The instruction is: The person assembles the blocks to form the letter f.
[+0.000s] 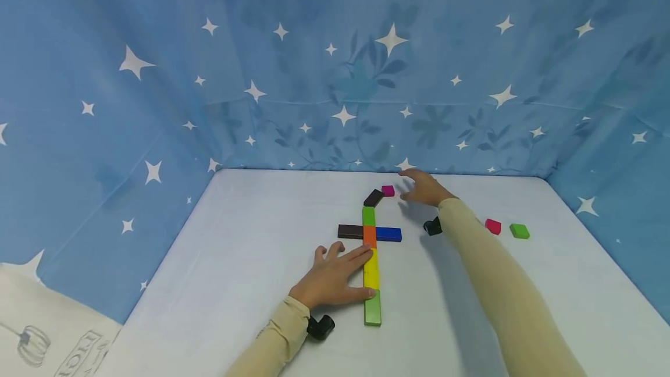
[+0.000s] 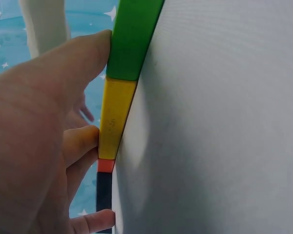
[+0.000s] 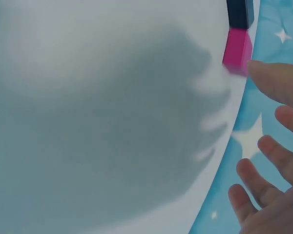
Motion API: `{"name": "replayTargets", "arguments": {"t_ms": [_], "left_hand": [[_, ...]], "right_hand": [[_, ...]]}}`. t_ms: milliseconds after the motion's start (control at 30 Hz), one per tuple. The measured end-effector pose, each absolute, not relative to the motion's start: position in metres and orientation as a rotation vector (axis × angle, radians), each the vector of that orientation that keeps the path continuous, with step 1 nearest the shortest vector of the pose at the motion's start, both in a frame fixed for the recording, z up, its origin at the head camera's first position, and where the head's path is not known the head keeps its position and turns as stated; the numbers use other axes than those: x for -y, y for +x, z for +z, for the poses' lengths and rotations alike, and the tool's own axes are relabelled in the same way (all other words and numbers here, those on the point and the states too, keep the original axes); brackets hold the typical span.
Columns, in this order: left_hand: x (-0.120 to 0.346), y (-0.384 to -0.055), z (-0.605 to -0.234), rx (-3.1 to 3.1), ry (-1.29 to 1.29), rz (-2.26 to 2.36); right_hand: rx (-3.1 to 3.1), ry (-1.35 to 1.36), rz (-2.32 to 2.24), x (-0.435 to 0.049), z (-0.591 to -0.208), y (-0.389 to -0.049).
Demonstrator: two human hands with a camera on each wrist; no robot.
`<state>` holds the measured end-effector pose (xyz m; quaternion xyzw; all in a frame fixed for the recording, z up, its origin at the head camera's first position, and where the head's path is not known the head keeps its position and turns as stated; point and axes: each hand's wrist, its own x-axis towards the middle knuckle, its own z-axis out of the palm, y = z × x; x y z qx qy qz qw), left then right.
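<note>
A column of blocks runs down the white table: a green block (image 1: 369, 216), an orange one (image 1: 369, 237), a yellow one (image 1: 371, 272) and a lighter green one (image 1: 373, 309). My left hand (image 1: 332, 278) lies over the column's left side, fingers spread; fingertips touch the yellow block and the thumb rests where it meets the lower green one. Dark and blue blocks (image 1: 389, 234) flank the orange one. Above, a slanted dark block (image 1: 374, 198) leads to a small magenta block (image 1: 388, 191). Just right of that, my right hand (image 1: 426, 189) hovers with loosely parted fingers, holding nothing.
Farther right on the table sit a loose red-pink block (image 1: 493, 226) and a loose green block (image 1: 520, 231). A blue curtain (image 1: 314, 63) with white stars hangs behind the table's back edge and along its sides. Each wrist carries a small black camera (image 1: 321, 328).
</note>
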<state>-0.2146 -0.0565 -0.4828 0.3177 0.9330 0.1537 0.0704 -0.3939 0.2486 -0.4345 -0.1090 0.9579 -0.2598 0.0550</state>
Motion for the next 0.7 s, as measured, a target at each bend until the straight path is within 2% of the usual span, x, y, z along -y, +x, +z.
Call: {"name": "replayTargets", "arguments": {"t_ms": [500, 700], "left_hand": [[0.058, -0.214, -0.484, -2.793, 0.969, 0.508], [0.056, -0.213, -0.482, -2.784, 0.976, 0.538]], "right_hand": [[-2.912, -0.336, -0.766, -0.337, -0.432, -0.346], [-2.907, -0.252, -0.731, -0.364, -0.431, -0.328]]}}
